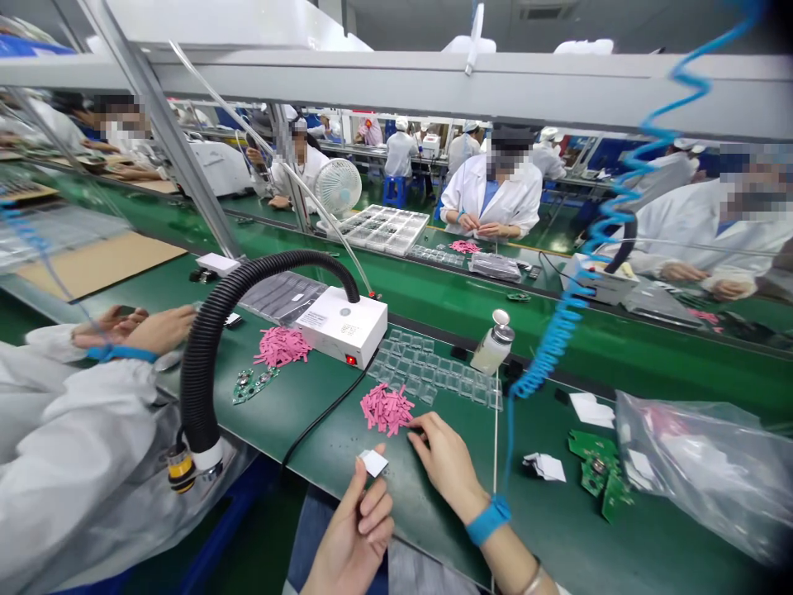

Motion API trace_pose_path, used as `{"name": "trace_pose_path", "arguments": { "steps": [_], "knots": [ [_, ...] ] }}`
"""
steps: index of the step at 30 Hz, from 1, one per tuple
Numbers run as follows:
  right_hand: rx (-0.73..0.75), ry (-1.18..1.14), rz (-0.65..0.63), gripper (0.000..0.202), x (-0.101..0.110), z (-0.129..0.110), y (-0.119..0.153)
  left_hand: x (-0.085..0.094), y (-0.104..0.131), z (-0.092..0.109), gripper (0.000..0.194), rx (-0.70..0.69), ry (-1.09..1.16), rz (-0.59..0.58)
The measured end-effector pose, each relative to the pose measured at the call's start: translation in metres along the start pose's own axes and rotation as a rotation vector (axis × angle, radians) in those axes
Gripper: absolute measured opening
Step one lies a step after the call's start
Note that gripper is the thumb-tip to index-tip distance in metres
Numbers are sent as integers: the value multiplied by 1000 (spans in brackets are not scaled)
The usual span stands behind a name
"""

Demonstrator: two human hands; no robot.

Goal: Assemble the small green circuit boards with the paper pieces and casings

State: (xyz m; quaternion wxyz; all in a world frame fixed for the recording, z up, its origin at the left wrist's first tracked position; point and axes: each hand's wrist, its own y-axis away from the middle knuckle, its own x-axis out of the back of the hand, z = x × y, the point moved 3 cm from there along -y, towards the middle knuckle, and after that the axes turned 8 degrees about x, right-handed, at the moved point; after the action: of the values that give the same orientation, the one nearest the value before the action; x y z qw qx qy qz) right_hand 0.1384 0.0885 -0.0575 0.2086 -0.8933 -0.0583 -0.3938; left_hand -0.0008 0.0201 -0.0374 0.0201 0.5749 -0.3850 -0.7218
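Observation:
My left hand (358, 525) is closed in a pinch, thumb against fingers, on a small white square card (373, 463) above the table's front edge. To the right, my right hand (446, 454) reaches to the edge of a pile of pink strips (385, 409). Its thumb and index finger are slightly apart, with the index fingertip at the pile's right side. No strip can be seen between them. A blue wrist strap (488, 521) circles my right wrist. Behind the pile, several clear square plastic pieces (427, 368) lie in rows.
A white box (344, 326) with a black hose (204, 330) stands left of the rows. A metal-topped bottle (494, 347) is behind them. A blue coiled cord (557, 330) hangs at right, near green circuit boards (598, 467) and a plastic bag (700, 463). A co-worker's hands (149, 330) are at left.

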Motion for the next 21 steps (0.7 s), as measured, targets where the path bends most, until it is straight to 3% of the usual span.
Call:
{"name": "trace_pose_path", "arguments": {
  "steps": [6,11,16,21],
  "knots": [
    [-1,120,26,18,-14,3,-13,-2,7,11,24,-74,-112,88],
    [-10,89,52,16,-11,2,-13,-5,11,18,23,-144,-168,183],
    [33,-75,65,13,13,-10,-10,-7,6,21,24,-154,-177,278],
    [146,-284,-7,10,49,-43,-1,-16,-2,15,27,-80,-143,289]
  ]
}}
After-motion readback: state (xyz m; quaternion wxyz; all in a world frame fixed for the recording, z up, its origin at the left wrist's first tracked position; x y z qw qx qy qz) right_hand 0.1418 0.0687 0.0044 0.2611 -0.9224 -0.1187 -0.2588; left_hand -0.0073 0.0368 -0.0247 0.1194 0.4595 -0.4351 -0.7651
